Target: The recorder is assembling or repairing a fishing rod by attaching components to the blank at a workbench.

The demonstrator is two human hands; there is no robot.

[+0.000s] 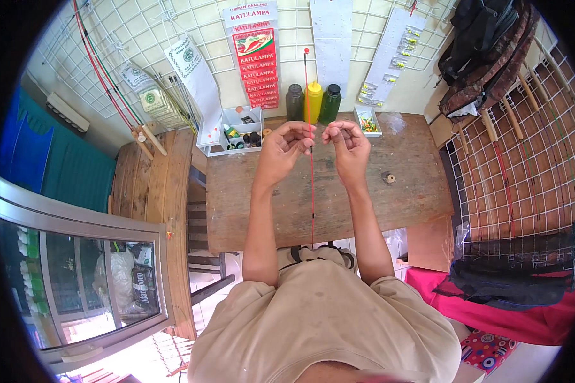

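A slim red fishing rod (312,185) with dark bands stands in front of my chest, its lower end near the table's front edge. Its dark upper part ends in a small red ball (306,50). My left hand (281,150) is closed, the fingertips pinched at the rod. Just right of the rod, my right hand (351,152) is raised with thumb and fingers pinched together; whatever they hold is too fine to make out. Both hands are above the wooden table (255,217). A small round wooden piece (390,179) lies right of my right hand.
Behind my hands stand a dark bottle (294,105), a yellow bottle (314,105) and a green bottle (329,105). A white organizer (233,152) holds small bottles; a white tray (371,135) holds colourful bits. More rods (105,83) lean left. Bags (485,57) hang right.
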